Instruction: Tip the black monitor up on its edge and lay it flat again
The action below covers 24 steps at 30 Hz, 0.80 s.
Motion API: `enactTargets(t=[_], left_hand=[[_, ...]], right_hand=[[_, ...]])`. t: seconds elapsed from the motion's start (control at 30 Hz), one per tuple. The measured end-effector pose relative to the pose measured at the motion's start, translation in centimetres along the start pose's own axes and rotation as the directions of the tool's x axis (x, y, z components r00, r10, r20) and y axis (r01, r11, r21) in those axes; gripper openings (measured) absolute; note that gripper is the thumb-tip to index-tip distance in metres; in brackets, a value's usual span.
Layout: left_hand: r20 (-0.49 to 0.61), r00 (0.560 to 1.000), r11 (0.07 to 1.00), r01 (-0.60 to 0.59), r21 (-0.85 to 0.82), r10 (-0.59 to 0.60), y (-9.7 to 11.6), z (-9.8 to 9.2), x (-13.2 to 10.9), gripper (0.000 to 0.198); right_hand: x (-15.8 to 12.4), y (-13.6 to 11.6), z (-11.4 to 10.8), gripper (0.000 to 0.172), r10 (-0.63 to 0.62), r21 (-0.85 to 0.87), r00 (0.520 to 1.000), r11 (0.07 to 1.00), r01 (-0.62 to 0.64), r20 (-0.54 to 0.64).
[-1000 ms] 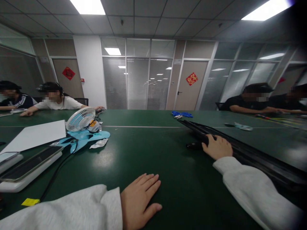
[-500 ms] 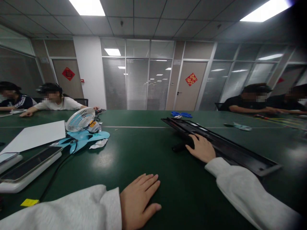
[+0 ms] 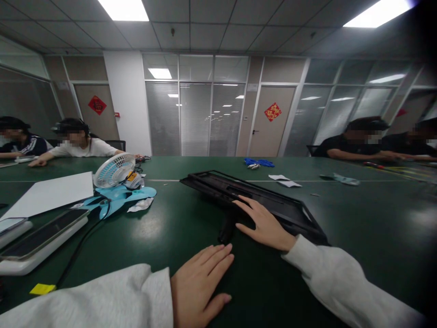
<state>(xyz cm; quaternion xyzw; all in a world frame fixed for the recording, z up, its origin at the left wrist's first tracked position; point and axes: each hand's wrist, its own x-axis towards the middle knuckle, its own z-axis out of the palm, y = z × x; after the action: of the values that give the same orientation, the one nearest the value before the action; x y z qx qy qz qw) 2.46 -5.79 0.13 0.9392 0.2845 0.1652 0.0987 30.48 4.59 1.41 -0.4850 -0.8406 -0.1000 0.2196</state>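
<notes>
A long, shallow black plastic housing [image 3: 278,207] lies slantwise on the table, its far end towards the left. From its near side sticks out a short black handle-like piece [image 3: 226,228]. My right hand [image 3: 264,223] rests on the housing's near edge, fingers stretched and thumb apart beside the handle-like piece; its fingertips touch the edge without visibly wrapping round it. My left hand [image 3: 205,282] lies flat on the green table [image 3: 136,296], just in front of the handle-like piece, with nothing in it.
On the left are a white fan [image 3: 115,171] with loose light-blue blades [image 3: 119,197], a white board [image 3: 54,193] and a phone [image 3: 48,234] on a white box. Blue gloves [image 3: 258,162] and white papers [image 3: 285,180] lie beyond the housing. Several people sit across the table.
The black housing has moved left and turned, with my right hand moving left along with it. White papers behind it are now uncovered. My left hand has barely moved.
</notes>
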Motion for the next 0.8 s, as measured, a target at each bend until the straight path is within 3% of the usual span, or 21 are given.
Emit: enactTargets(t=[0.17, 0.37, 0.6, 0.8], left_hand=[[-0.02, 0.998, 0.997, -0.066, 0.035, 0.066, 0.0, -0.3, 0.0, 0.073], [0.014, 0.99, 0.988, -0.14, 0.066, 0.14, -0.3, -0.6, 0.0, 0.068], [-0.003, 0.975, 0.975, -0.223, -0.003, 0.223, -0.6, -0.6, 0.2, 0.053], [0.002, 0.965, 0.965, -0.261, -0.031, 0.261, -0.8, -0.7, 0.3, 0.06]], right_hand=[[-0.1, -3.2, -2.8, 0.058, -0.119, 0.213, 0.987, 0.973, 0.094, 0.106], [-0.4, -4.7, -5.0, 0.055, -0.189, 0.414, 0.952, 0.907, 0.075, 0.241], [-0.6, -5.6, -5.7, 0.058, -0.226, 0.484, 0.939, 0.872, 0.075, 0.261], [-1.2, -6.7, -6.4, 0.05, -0.231, 0.472, 0.949, 0.875, 0.106, 0.216]])
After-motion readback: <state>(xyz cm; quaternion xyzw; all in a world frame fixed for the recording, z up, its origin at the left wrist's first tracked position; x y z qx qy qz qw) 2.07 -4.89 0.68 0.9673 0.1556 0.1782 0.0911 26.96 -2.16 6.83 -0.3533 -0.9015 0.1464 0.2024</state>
